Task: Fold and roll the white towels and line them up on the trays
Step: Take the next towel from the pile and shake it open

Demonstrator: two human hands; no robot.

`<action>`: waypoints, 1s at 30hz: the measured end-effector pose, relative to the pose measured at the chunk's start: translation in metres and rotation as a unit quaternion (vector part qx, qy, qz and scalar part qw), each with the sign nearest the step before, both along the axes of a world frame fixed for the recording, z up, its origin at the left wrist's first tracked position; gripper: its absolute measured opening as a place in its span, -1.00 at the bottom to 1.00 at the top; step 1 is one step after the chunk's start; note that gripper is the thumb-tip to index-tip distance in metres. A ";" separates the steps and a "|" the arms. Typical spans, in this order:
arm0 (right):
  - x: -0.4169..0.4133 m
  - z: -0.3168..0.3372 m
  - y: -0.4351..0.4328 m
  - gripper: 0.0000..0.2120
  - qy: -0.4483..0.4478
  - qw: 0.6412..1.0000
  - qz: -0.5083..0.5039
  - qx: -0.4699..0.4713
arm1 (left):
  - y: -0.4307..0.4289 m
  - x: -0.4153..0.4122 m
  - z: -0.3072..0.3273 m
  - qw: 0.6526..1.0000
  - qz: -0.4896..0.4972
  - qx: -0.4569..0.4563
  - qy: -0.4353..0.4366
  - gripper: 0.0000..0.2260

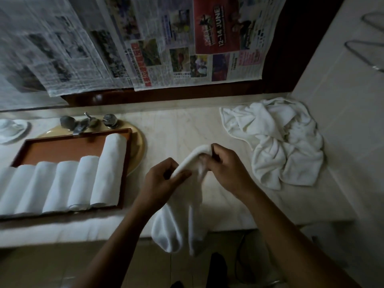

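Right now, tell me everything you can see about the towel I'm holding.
The held towel is white, soft terry-like cloth, not yet rolled. Its upper end is bunched between both hands: the left hand pinches it from the left, the right hand grips it from the right, above the pale counter. The rest hangs limp in loose folds past the counter's front edge. Part near the fingers is motion-blurred.
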State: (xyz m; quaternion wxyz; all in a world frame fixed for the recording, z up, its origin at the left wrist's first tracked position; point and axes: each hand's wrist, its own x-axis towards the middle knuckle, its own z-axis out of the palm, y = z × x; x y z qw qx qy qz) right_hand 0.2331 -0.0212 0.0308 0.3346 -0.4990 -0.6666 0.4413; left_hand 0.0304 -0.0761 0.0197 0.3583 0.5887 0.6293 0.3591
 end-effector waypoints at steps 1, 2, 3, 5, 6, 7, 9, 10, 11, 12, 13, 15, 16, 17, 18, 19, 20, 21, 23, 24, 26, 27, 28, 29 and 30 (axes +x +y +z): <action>0.000 0.004 -0.007 -0.77 0.012 1.000 0.015 -0.009 | -0.008 -0.010 0.003 1.000 -0.021 -0.005 -0.014 -0.68; 0.000 0.007 -0.015 -0.80 0.021 0.999 0.040 -0.019 | -0.016 -0.018 0.006 0.998 -0.047 -0.011 -0.034 -0.74; -0.001 0.012 -0.023 -0.85 0.020 0.997 0.066 -0.020 | -0.024 -0.025 0.011 0.996 -0.075 -0.014 -0.055 -0.77; -0.006 0.024 -0.040 -0.87 0.006 0.995 0.097 0.003 | -0.037 -0.033 0.019 0.988 -0.110 -0.019 -0.102 -0.72; -0.009 0.032 -0.047 -0.85 0.009 0.994 0.104 0.016 | -0.042 -0.035 0.023 0.984 -0.120 -0.026 -0.132 -0.65; -0.012 0.041 -0.053 -0.84 0.014 0.994 0.107 0.030 | -0.046 -0.038 0.029 0.979 -0.127 -0.036 -0.153 -0.62; -0.012 0.056 -0.060 -0.82 0.003 0.993 0.091 0.072 | -0.052 -0.045 0.041 0.974 -0.150 -0.078 -0.154 -0.62; -0.010 0.060 -0.061 -0.83 -0.009 0.993 0.065 0.096 | -0.054 -0.051 0.047 0.974 -0.176 -0.101 -0.103 -0.62; -0.006 0.062 -0.060 -0.84 -0.022 0.992 0.029 0.117 | -0.055 -0.057 0.052 0.972 -0.211 -0.106 -0.014 -0.64; 0.000 0.063 -0.058 -0.85 -0.034 0.990 -0.012 0.133 | -0.056 -0.065 0.055 0.963 -0.238 -0.105 0.076 -0.67; 0.008 0.062 -0.056 -0.85 -0.042 0.987 -0.057 0.144 | -0.058 -0.071 0.058 0.951 -0.250 -0.103 0.150 -0.70; 0.028 0.061 -0.051 -0.85 -0.050 0.978 -0.143 0.145 | -0.059 -0.088 0.060 0.938 -0.230 -0.108 0.237 -0.71; 0.039 0.061 -0.051 -0.85 -0.054 0.973 -0.179 0.137 | -0.060 -0.100 0.060 0.937 -0.213 -0.112 0.254 -0.75; 0.051 0.060 -0.052 -0.86 -0.063 0.968 -0.208 0.126 | -0.062 -0.112 0.060 0.940 -0.200 -0.109 0.256 -0.80; 0.063 0.058 -0.053 -0.87 -0.075 0.964 -0.230 0.115 | -0.063 -0.123 0.060 0.944 -0.190 -0.100 0.252 -0.85; 0.074 0.054 -0.056 -0.85 -0.087 0.960 -0.244 0.104 | -0.064 -0.134 0.059 0.952 -0.177 -0.086 0.235 -0.87; 0.082 0.051 -0.059 -0.82 -0.090 0.960 -0.250 0.094 | -0.066 -0.141 0.057 0.963 -0.166 -0.073 0.201 -0.89; 0.087 0.047 -0.063 -0.81 -0.082 0.962 -0.247 0.081 | -0.068 -0.144 0.055 0.973 -0.162 -0.061 0.154 -0.88; 0.088 0.042 -0.072 -0.81 -0.038 0.972 -0.228 0.045 | -0.076 -0.141 0.054 0.983 -0.165 -0.041 0.062 -0.69; 0.086 0.039 -0.075 -0.81 -0.005 0.976 -0.217 0.022 | -0.078 -0.137 0.049 0.986 -0.163 -0.037 0.019 -0.58; 0.083 0.034 -0.078 -0.81 0.040 0.978 -0.206 -0.010 | -0.082 -0.129 0.039 0.983 -0.151 -0.047 -0.093 -0.47; 0.084 0.030 -0.078 -0.74 0.044 0.977 -0.208 -0.014 | -0.084 -0.125 0.034 0.975 -0.129 -0.059 -0.170 -0.54; 0.086 0.026 -0.078 -0.64 0.040 0.977 -0.209 -0.012 | -0.084 -0.121 0.029 0.959 -0.102 -0.074 -0.252 -0.65; 0.086 0.024 -0.080 -0.58 0.033 0.978 -0.204 -0.007 | -0.083 -0.119 0.025 0.939 -0.087 -0.089 -0.320 -0.74; 0.087 0.021 -0.082 -0.59 0.028 0.981 -0.191 -0.003 | -0.082 -0.119 0.019 0.918 -0.083 -0.100 -0.375 -0.74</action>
